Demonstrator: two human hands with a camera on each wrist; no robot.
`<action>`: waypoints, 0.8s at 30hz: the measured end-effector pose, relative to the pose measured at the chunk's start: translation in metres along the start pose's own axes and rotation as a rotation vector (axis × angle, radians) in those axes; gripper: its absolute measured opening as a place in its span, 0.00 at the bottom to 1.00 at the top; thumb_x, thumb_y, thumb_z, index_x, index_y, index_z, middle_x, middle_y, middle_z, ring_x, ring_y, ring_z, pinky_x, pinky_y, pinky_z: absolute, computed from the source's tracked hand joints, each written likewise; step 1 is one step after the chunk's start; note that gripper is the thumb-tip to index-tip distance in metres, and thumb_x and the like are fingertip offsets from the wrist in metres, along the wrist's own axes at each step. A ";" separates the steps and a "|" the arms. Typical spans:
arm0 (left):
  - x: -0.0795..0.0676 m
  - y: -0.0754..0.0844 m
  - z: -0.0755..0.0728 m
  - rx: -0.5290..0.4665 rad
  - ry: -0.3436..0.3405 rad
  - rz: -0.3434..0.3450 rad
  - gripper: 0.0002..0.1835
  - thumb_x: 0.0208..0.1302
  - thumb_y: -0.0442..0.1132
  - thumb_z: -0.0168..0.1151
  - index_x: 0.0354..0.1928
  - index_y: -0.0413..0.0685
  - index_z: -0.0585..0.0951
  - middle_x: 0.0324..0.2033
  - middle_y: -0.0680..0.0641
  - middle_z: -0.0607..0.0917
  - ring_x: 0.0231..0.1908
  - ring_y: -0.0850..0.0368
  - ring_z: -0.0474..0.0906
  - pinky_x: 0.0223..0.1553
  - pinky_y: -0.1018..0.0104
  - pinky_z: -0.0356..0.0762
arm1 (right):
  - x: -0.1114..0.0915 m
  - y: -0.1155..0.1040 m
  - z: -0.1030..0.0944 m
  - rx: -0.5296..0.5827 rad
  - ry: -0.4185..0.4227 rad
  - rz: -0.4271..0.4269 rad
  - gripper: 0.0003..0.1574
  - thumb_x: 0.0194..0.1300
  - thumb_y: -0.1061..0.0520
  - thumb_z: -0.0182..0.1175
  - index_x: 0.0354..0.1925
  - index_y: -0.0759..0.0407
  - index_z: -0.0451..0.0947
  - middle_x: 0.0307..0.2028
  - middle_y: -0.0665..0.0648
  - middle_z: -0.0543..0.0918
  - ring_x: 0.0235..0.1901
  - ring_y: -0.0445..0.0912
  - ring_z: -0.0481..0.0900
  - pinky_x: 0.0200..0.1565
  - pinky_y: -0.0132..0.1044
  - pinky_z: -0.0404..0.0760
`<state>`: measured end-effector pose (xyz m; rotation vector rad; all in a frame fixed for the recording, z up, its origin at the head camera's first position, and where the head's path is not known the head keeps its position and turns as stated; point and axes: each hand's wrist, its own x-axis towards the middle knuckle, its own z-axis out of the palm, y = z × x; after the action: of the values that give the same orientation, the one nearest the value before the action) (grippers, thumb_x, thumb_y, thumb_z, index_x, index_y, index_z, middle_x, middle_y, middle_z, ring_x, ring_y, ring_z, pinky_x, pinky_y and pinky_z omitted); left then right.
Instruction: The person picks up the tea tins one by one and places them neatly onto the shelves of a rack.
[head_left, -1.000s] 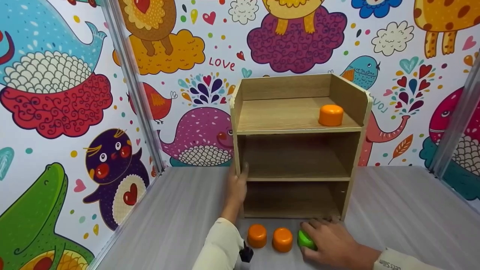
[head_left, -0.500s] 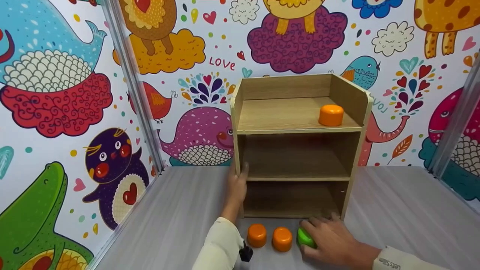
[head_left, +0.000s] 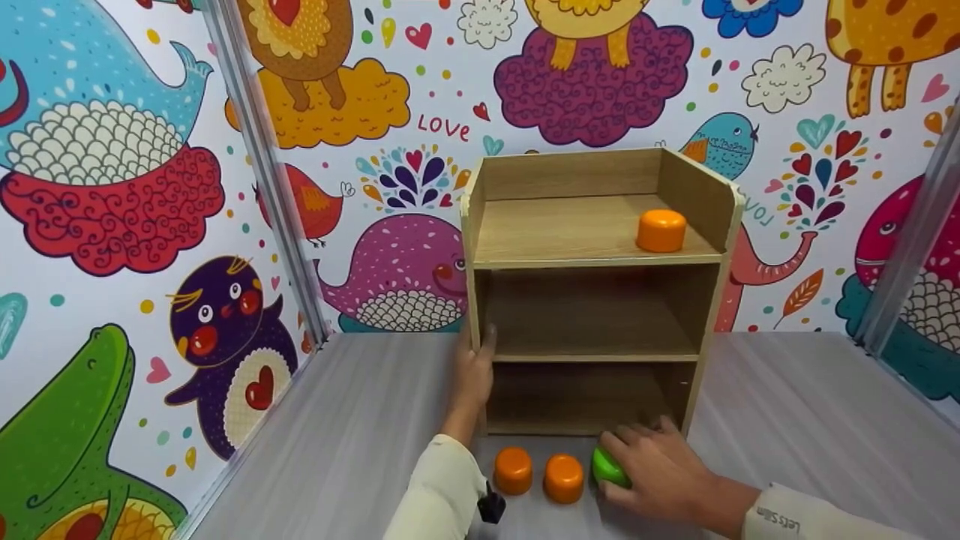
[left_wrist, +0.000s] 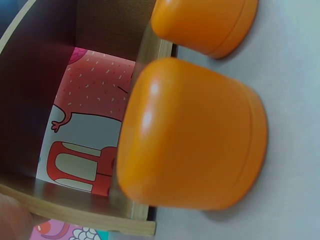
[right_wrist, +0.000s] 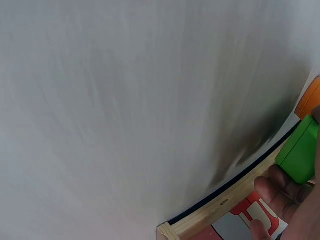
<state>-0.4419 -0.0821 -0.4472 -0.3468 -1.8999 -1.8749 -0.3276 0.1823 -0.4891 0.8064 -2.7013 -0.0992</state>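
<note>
My left hand [head_left: 474, 379] grips the left side panel of a small wooden shelf unit [head_left: 562, 225], thumb at the front edge and the other fingers hidden behind the panel. My right hand [head_left: 664, 469] pinches a smooth green rounded block [head_left: 609, 469] between thumb and fingers, before the shelf's lower right corner. In the right wrist view, the green block [right_wrist: 299, 152] is tilted. Left of it, two orange rounded blocks, a nearer one [head_left: 563, 478] and another [head_left: 513, 471], stand upright on the table. A third orange block [head_left: 661, 230] sits on the top shelf, right of centre.
The grey table [head_left: 360, 450] extends to both sides of the shelf unit. A middle board [head_left: 592, 358] splits the two lower compartments. Walls [head_left: 420, 75] printed with cartoon animals stand behind and at the sides. A black piece [head_left: 492, 506] hangs by the left cuff.
My right hand and the green block have shifted slightly up and left in the head view. The left hand, the shelf unit and the orange blocks stay put.
</note>
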 end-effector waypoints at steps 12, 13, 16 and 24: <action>0.001 -0.001 -0.001 -0.006 -0.025 0.022 0.35 0.68 0.57 0.50 0.73 0.63 0.52 0.71 0.55 0.56 0.70 0.59 0.49 0.70 0.55 0.48 | 0.004 0.000 -0.006 -0.016 0.010 -0.006 0.25 0.55 0.26 0.53 0.41 0.40 0.70 0.28 0.38 0.71 0.27 0.38 0.67 0.32 0.47 0.66; 0.002 -0.001 -0.001 -0.007 -0.024 0.024 0.35 0.68 0.56 0.50 0.73 0.63 0.52 0.71 0.55 0.56 0.70 0.59 0.49 0.70 0.56 0.48 | 0.003 0.001 -0.007 -0.015 0.009 -0.007 0.25 0.55 0.26 0.53 0.41 0.40 0.70 0.28 0.38 0.71 0.27 0.38 0.67 0.32 0.47 0.66; 0.002 -0.002 -0.001 -0.007 -0.021 0.029 0.34 0.68 0.55 0.50 0.73 0.62 0.52 0.71 0.54 0.56 0.71 0.58 0.48 0.70 0.55 0.48 | 0.003 0.001 -0.008 -0.010 0.015 -0.011 0.25 0.55 0.26 0.53 0.41 0.39 0.70 0.28 0.38 0.71 0.27 0.37 0.67 0.32 0.46 0.66; 0.001 -0.002 0.000 -0.005 -0.013 0.037 0.33 0.68 0.54 0.51 0.72 0.63 0.54 0.71 0.54 0.57 0.70 0.58 0.50 0.70 0.56 0.48 | 0.001 0.000 -0.011 -0.004 0.047 -0.026 0.24 0.55 0.27 0.55 0.41 0.38 0.70 0.29 0.38 0.71 0.27 0.37 0.67 0.32 0.45 0.65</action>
<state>-0.4436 -0.0826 -0.4480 -0.3931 -1.8851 -1.8578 -0.3249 0.1824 -0.4781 0.8319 -2.6464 -0.0903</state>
